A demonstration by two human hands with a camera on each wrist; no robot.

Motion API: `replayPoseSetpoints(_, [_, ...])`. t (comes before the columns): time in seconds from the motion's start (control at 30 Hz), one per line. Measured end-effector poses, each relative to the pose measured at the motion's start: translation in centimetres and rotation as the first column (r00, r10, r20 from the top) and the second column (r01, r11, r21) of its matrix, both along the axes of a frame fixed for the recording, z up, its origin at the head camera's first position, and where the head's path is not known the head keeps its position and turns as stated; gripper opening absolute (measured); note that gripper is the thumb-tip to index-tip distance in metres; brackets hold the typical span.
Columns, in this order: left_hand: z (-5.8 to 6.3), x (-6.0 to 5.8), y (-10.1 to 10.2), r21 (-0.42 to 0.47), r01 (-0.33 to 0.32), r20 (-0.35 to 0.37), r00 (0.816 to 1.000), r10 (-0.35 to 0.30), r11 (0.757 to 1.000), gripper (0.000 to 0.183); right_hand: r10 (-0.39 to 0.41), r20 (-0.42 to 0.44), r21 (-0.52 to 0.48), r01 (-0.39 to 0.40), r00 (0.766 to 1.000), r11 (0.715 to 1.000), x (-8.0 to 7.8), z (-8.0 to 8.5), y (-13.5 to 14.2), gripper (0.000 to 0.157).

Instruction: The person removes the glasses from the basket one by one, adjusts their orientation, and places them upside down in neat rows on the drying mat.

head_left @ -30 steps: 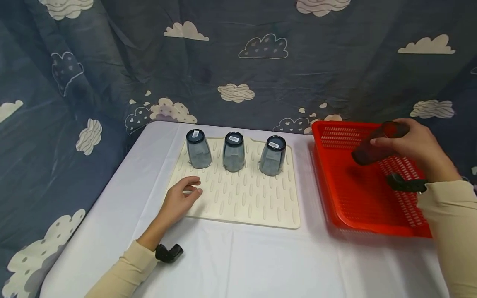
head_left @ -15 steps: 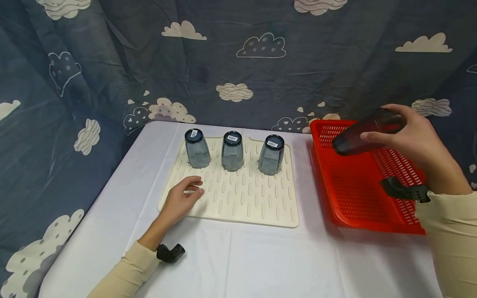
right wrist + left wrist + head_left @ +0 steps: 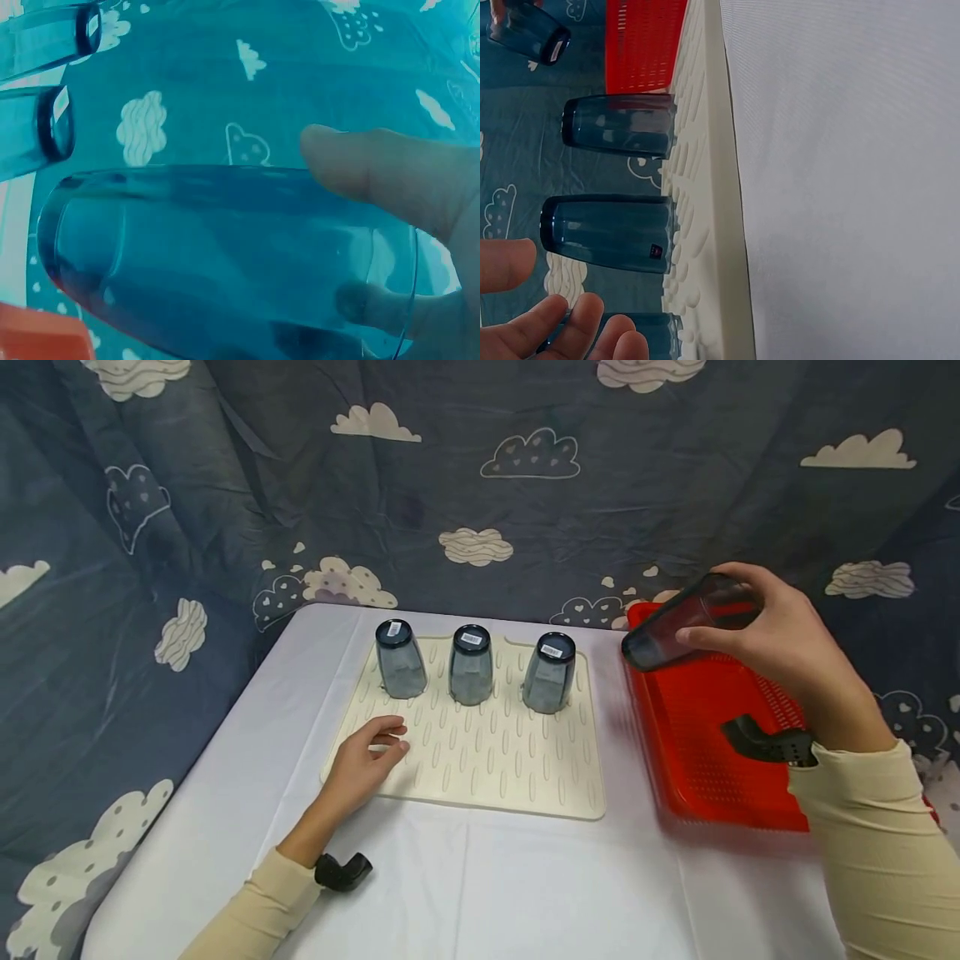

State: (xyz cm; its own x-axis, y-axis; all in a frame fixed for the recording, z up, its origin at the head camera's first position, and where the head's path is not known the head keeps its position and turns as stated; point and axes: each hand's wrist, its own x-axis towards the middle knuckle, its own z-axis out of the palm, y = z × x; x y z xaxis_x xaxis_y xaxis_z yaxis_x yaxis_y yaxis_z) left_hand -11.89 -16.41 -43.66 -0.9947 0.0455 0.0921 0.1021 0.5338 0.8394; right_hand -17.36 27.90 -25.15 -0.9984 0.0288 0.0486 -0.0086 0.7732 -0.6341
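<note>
My right hand (image 3: 783,647) grips a dark, see-through glass (image 3: 675,622) near its rim, thumb on one side and fingers on the other. The glass is tilted, its base pointing left and down, in the air over the basket's left edge. In the right wrist view the same glass (image 3: 210,255) fills the middle. Three like glasses stand upside down along the back of a cream mat: a left one (image 3: 402,664), a middle one (image 3: 471,668) and a right one (image 3: 549,675). My left hand (image 3: 363,760), fingers loosely bent, holds nothing over the mat's left front part.
The cream ridged mat (image 3: 487,768) lies on a white-covered table (image 3: 540,877). To its right stands a red perforated basket (image 3: 712,752), partly hidden by my right arm. A dark cloud-patterned cloth (image 3: 525,510) hangs behind the table.
My right hand has lifted the glass out of the basket and carried it left, toward the mat. The left hand and the three standing glasses keep their places.
</note>
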Motion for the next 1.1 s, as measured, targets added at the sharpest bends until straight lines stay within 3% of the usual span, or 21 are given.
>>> replayPoseSetpoints(0.33, [0.9,0.0,0.1,0.052,-0.050,-0.061,0.997,0.053,0.997,0.034,0.045,-0.086,-0.022,-0.047,0.995,0.999,1.6,0.3,-3.0,0.087])
replayPoseSetpoints(0.7, [1.5,0.6,0.6,0.092,-0.018,-0.062,0.998,0.023,0.996,0.031,0.143,-0.118,-0.102,-0.155,0.983,0.983,4.1,-0.1,-7.0,0.085])
replayPoseSetpoints(0.97, [1.5,0.6,1.6,0.161,0.003,-0.048,0.999,0.005,0.987,0.030,0.282,-0.118,-0.181,-0.300,0.952,0.937,4.8,-1.4,-10.3,0.082])
replayPoseSetpoints(1.1, [1.6,0.5,2.1,0.200,0.022,-0.026,1.000,-0.017,0.979,0.031,0.319,-0.092,-0.227,-0.331,0.943,0.916,4.8,-2.3,-11.6,0.084])
